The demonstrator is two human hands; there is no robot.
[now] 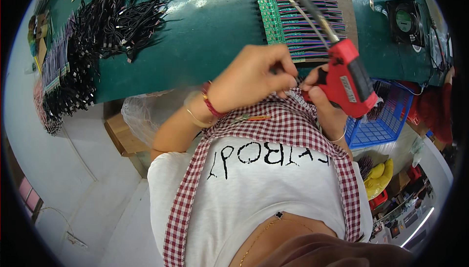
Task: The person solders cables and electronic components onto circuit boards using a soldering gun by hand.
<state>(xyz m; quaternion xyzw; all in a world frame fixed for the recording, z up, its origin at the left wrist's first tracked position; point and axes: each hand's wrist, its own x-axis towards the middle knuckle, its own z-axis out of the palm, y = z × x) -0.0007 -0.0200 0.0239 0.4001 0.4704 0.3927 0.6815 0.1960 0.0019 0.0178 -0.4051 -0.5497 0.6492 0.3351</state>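
Observation:
My left hand (256, 77) is closed in a pinch above the checked apron (264, 108). Something small and dark sits at its fingertips, too blurred to name. Beside it, my right hand (326, 106) wraps round a red and black soldering gun (352, 79), whose body partly hides the fingers. The gun's metal barrel (312, 10) reaches toward the far side, over a row of green circuit boards (268, 15) with coloured wires (312, 27) attached. Both hands' fingertips come close together near the table's front edge.
Black cables (134, 20) lie heaped at the far left of the green table (195, 47). A black device with a round greenish centre (404, 21) lies at the far right. Below the edge stand a blue basket (378, 132) on the right and a cardboard box (128, 132) on the left.

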